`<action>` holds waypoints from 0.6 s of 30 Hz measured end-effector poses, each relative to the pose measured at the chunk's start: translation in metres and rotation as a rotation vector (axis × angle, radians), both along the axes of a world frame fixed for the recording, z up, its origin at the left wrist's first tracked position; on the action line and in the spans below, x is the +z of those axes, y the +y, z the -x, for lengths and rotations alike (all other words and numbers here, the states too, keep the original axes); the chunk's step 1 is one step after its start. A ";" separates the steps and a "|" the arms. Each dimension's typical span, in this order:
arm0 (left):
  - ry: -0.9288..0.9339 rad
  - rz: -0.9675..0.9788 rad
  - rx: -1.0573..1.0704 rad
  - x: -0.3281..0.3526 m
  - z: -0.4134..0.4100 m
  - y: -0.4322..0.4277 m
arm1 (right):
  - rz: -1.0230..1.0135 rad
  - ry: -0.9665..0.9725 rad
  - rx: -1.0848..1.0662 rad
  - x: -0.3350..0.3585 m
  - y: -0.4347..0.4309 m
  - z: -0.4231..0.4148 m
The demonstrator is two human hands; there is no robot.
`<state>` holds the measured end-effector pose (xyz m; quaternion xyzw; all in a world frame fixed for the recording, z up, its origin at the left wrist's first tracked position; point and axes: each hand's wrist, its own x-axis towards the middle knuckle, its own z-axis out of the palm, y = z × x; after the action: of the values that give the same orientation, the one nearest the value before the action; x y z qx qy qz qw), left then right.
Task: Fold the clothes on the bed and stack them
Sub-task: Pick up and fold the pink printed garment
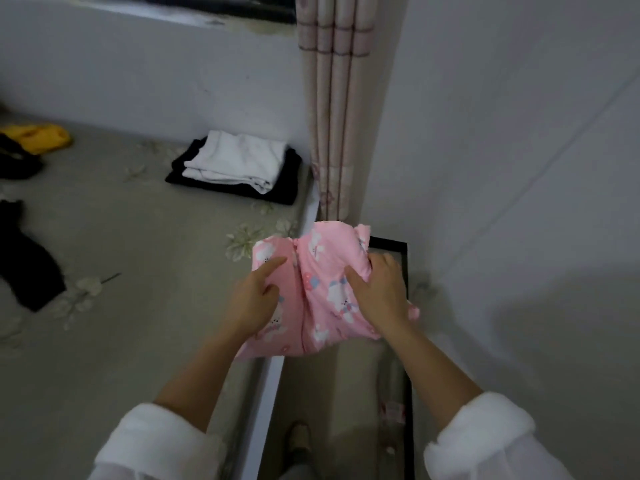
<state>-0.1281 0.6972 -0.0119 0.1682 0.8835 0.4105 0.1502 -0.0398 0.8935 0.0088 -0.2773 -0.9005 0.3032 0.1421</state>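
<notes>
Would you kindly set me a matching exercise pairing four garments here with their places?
Things:
1 pink garment
2 white garment
3 yellow garment
4 long black garment

Places:
A bunched up, far left corner
B folded, atop the folded black garment
C gripped by left hand and right hand
D lying unfolded, nearer left

Pairs: 1-C; 2-B; 3-A; 4-D

Folded pink garment (318, 289) held at the edge of the bed (138, 271).
The left grip (256, 299) lays its index finger along the cloth, and the right grip (379, 292) clutches its right side. Behind, a white folded garment (239, 161) lies on a black folded garment (287, 192) beside the curtain (332, 98).
</notes>
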 end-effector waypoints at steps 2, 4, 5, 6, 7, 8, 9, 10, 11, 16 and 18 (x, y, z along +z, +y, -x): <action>0.032 -0.001 0.030 0.007 0.042 0.015 | 0.024 0.014 0.024 0.004 0.020 0.046; 0.040 -0.021 0.061 0.010 0.081 0.032 | 0.060 0.027 0.046 0.005 0.041 0.090; 0.034 -0.024 0.082 0.010 0.100 0.040 | 0.072 0.026 0.062 0.004 0.052 0.111; 0.027 -0.021 0.106 0.009 0.120 0.050 | 0.083 0.021 0.082 0.003 0.063 0.132; 0.024 -0.015 0.131 0.008 0.140 0.060 | 0.099 0.015 0.106 0.002 0.075 0.153; 0.024 -0.013 0.149 0.007 0.159 0.070 | 0.120 0.010 0.127 0.000 0.087 0.174; 0.025 -0.014 0.164 0.005 0.177 0.081 | 0.139 0.003 0.146 -0.001 0.098 0.194; 0.025 -0.019 0.179 0.004 0.195 0.091 | 0.153 -0.005 0.164 -0.003 0.110 0.215; 0.023 -0.021 0.193 0.003 0.212 0.100 | 0.167 -0.014 0.180 -0.004 0.121 0.234; 0.011 -0.023 0.299 -0.005 0.290 0.126 | 0.325 -0.027 0.257 -0.011 0.158 0.326; 0.017 0.001 0.337 -0.004 0.323 0.127 | 0.355 -0.027 0.279 -0.014 0.163 0.360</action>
<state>-0.4507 0.8246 -0.0159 0.0210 0.9007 0.4280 0.0717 -0.3998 1.0562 -0.0050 -0.1747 -0.8645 0.4700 0.0357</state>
